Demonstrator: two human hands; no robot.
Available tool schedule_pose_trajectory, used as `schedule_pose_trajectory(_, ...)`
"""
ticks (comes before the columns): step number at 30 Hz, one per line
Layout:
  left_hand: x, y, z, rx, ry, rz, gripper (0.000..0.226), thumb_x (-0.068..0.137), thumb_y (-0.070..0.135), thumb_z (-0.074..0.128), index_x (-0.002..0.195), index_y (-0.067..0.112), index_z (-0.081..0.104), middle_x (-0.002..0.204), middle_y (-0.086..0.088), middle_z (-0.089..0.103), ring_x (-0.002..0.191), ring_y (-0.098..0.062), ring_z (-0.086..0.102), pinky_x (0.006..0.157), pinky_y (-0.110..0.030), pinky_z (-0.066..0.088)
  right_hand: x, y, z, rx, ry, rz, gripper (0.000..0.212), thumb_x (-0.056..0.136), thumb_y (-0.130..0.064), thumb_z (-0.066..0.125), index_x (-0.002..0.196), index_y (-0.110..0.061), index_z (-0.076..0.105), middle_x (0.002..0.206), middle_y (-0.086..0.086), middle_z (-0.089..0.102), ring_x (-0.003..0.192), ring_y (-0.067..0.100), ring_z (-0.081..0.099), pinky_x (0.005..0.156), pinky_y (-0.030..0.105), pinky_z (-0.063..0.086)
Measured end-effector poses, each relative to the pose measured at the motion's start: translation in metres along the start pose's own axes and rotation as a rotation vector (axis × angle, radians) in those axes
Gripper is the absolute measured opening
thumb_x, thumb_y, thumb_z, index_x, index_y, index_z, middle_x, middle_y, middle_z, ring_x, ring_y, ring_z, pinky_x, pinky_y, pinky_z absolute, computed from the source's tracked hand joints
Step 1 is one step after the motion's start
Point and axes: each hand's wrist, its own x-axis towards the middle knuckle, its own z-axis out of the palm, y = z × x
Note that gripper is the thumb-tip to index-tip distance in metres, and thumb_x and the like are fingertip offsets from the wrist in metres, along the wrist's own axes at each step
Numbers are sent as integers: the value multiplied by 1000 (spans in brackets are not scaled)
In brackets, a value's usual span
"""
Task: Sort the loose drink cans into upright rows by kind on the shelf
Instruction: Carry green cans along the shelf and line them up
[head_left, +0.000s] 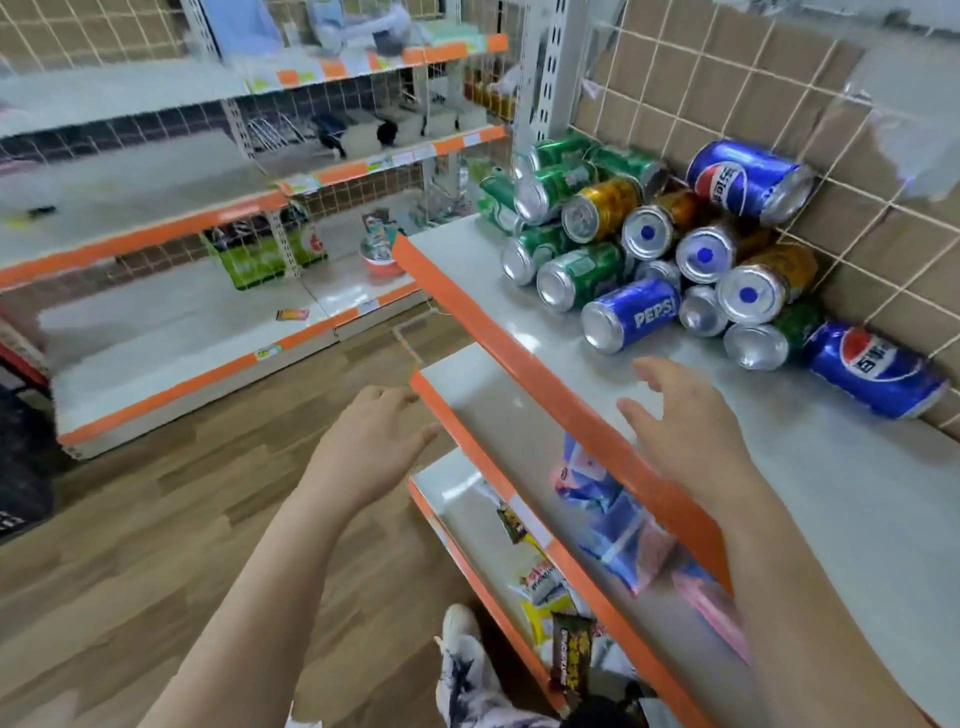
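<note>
Loose cans (660, 249) heaped on their sides at the shelf (857, 509) back; right hand (691, 431) above the shelf, left hand (374, 441) off its edge, fingers relaxed, empty.

A hand can pass over the pale grey metal shelf board (857, 519) between its orange front lip (519, 364) and the heap of green, gold and blue drink cans (649, 244), which blocks the corner against the white wire grid back panel (779, 93)

Head-worn view, looking down, close over shelf (857, 499)
</note>
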Motion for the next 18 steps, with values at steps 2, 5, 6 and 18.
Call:
schedule_pose_trajectory(2, 30, -1, -7, -33, -10, 0, 44, 92, 40, 53, 132, 22, 49, 134, -2, 47, 122, -20, 47, 97, -32, 39, 26, -4, 3, 38, 60, 24, 41, 85, -21, 65, 123, -12, 55, 118, 9, 60, 111, 28, 54, 92, 37, 40)
schedule_pose_trajectory(5, 73, -5, -17, -77, -5, -2, 42, 91, 37, 56, 130, 19, 52, 133, -3, 51, 122, -21, 47, 97, -31, 38, 54, -18, 6, 119, 161, 58, 29, 85, -19, 64, 113, -11, 61, 109, 9, 64, 102, 28, 58, 87, 38, 43)
schedule_pose_trajectory(6, 86, -7, -19, -90, -3, -1, 42, 91, 36, 56, 130, 18, 52, 133, -3, 51, 123, -20, 47, 97, -30, 36, 61, -23, 8, 144, 196, 54, 26, 85, -20, 64, 110, -11, 62, 105, 8, 65, 98, 28, 59, 85, 38, 44)
schedule_pose_trajectory(18, 255, -28, -59, -234, -28, 178, 33, 88, 37, 61, 118, 26, 59, 114, 9, 59, 106, -12, 57, 94, -34, 46, 152, -66, 32, 139, 298, 175, 27, 86, -17, 65, 113, -16, 64, 99, -6, 63, 92, 13, 58, 81, 26, 40)
